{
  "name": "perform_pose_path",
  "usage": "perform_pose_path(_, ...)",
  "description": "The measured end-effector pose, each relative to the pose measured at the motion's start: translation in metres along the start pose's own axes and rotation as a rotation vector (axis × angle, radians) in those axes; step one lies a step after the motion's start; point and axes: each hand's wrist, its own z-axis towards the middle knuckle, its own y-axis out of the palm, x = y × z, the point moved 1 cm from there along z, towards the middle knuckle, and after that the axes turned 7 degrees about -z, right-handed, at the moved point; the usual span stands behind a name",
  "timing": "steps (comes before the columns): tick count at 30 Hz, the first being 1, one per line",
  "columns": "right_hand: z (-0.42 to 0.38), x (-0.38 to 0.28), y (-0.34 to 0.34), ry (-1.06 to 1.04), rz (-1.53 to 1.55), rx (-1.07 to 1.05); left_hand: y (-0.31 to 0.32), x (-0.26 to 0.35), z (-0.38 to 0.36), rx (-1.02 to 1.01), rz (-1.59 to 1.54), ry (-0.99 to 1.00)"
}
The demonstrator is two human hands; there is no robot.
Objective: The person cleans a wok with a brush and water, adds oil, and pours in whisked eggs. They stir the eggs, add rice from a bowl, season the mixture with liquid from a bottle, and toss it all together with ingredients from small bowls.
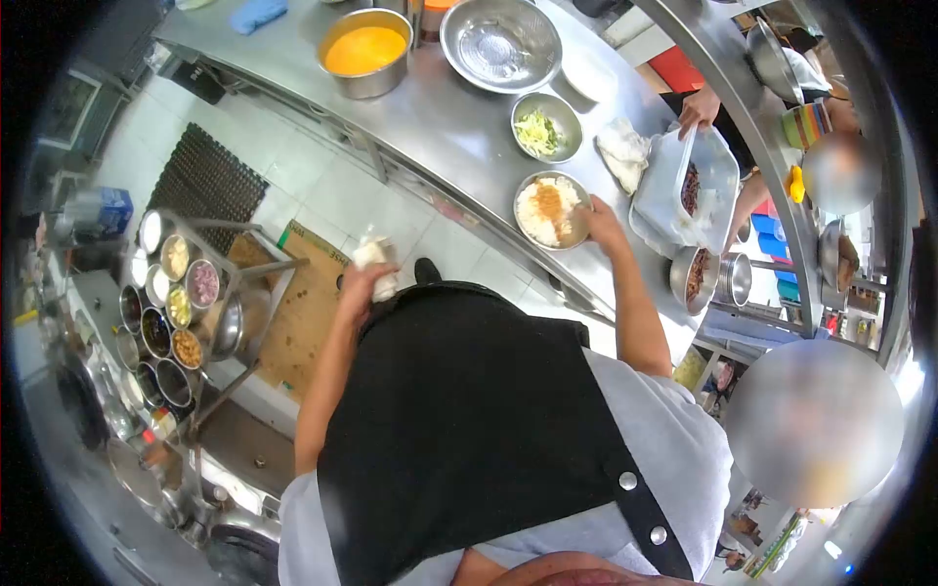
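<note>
My right hand [604,227] grips the rim of a metal bowl [525,232] of white food with a brown-orange topping [553,203], at the steel counter's near edge. My left hand [363,283] is closed on a crumpled white cloth [371,256], low at my left side, away from the counter. Just beyond the held bowl stands a bowl [575,125] of chopped pale green vegetables [535,133]. Another white cloth [623,151] lies on the counter to the right of the bowls.
Across the counter [430,127], a co-worker's hand [698,107] holds a translucent tub [718,176] over a bowl of dark pieces [696,278]. A pot of orange liquid [363,83] and a large basin [500,44] stand farther back. Ingredient containers [174,381] crowd a rack at left.
</note>
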Motion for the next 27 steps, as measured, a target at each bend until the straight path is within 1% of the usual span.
perform_pose_path(1, 0.001, -0.010, -0.019, 0.063, -0.140, -0.042, -0.015, -0.011, -0.009, 0.096, -0.003, -0.054)
perform_pose_path(3, 0.052, 0.026, -0.053, -0.250, -0.692, 0.229, -0.064, -0.046, -0.019, 0.200, -0.108, -0.037)
perform_pose_path(4, 0.030, -0.022, -0.051, -0.171, -0.878, 0.310, -0.081, -0.061, -0.031, 0.264, -0.166, -0.020)
perform_pose_path(5, -0.006, -0.096, -0.044, -0.108, -1.061, 0.396, -0.087, -0.066, -0.052, 0.324, -0.213, 0.037)
perform_pose_path(7, -0.021, -0.168, -0.012, -0.355, -0.873, 0.482, -0.092, -0.066, -0.096, 0.473, -0.319, 0.198)
perform_pose_path(8, -0.025, -0.195, 0.016, -0.496, -0.765, 0.505, -0.099, -0.069, -0.115, 0.428, -0.361, 0.271)
perform_pose_path(9, -0.031, -0.215, 0.052, -0.612, -0.733, 0.411, -0.116, -0.087, -0.125, 0.513, -0.426, 0.291)
perform_pose_path(11, -0.053, -0.253, 0.132, -0.862, -0.686, 0.182, -0.119, -0.082, -0.165, 0.599, -0.474, 0.343)
perform_pose_path(12, -0.050, -0.258, 0.178, -0.968, -0.681, 0.000, -0.134, -0.099, -0.172, 0.661, -0.519, 0.323)
perform_pose_path(13, -0.043, -0.250, 0.226, -1.070, -0.686, -0.191, -0.134, -0.104, -0.187, 0.724, -0.487, 0.420)
perform_pose_path(14, -0.039, -0.236, 0.271, -0.972, -0.679, -0.441, -0.144, -0.117, -0.199, 0.749, -0.536, 0.391)
perform_pose_path(15, -0.032, -0.220, 0.311, -0.852, -0.705, -0.681, -0.148, -0.129, -0.207, 0.776, -0.639, 0.463)
perform_pose_path(16, -0.022, -0.192, 0.347, -0.975, -0.980, -0.754, -0.142, -0.133, -0.227, 0.884, -0.682, 0.544)
perform_pose_path(17, -0.033, -0.166, 0.372, -1.014, -1.137, -0.812, -0.141, -0.141, -0.251, 0.984, -0.719, 0.617)
perform_pose_path(18, 0.029, -0.114, 0.413, -1.110, -1.432, -0.990, -0.148, -0.166, -0.271, 1.105, -0.727, 0.653)
perform_pose_path(19, 0.030, -0.095, 0.434, -1.041, -1.579, -1.052, -0.156, -0.190, -0.282, 1.216, -0.727, 0.684)
perform_pose_path(20, 0.008, -0.078, 0.459, -0.999, -1.678, -1.067, -0.176, -0.241, -0.318, 1.305, -0.726, 0.714)
perform_pose_path(22, -0.018, -0.073, 0.501, -0.930, -1.789, -1.081, -0.188, -0.275, -0.389, 1.272, -1.048, 0.779)
perform_pose_path(23, -0.039, -0.072, 0.526, -0.920, -1.833, -1.078, -0.199, -0.305, -0.428, 1.230, -1.206, 0.822)
perform_pose_path(25, -0.074, -0.079, 0.568, -0.938, -1.873, -1.079, -0.235, -0.354, -0.480, 1.238, -1.458, 0.985)
perform_pose_path(27, -0.118, -0.088, 0.603, -0.970, -1.891, -1.069, -0.279, -0.389, -0.539, 1.371, -1.461, 1.088)
